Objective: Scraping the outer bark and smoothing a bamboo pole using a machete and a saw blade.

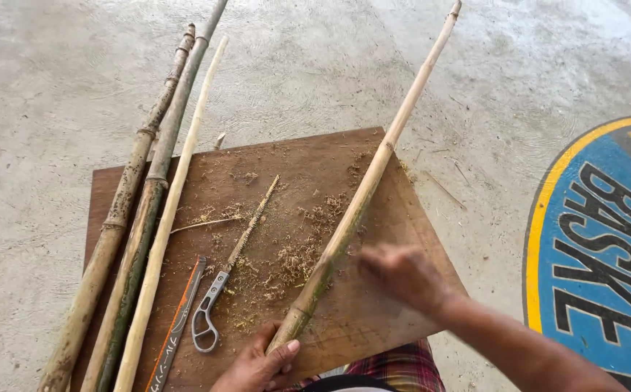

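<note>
Bamboo pole, pale with green lower end (359,199), lies diagonally across the brown wooden board (395,290). Left hand (257,366) grips its near end; right hand (402,274) blurred beside it, grip unclear. Clamp the pole firmly, short strokes.

Round blue, yellow-rimmed floor sign (606,254) right

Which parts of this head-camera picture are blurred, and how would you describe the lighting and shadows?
Head view: the right hand is smeared by motion blur; the left hand, gripping the bamboo stick, is sharper; the wooden board and saw are crisp; the light is soft and even, with faint shadows and no glare.
</note>
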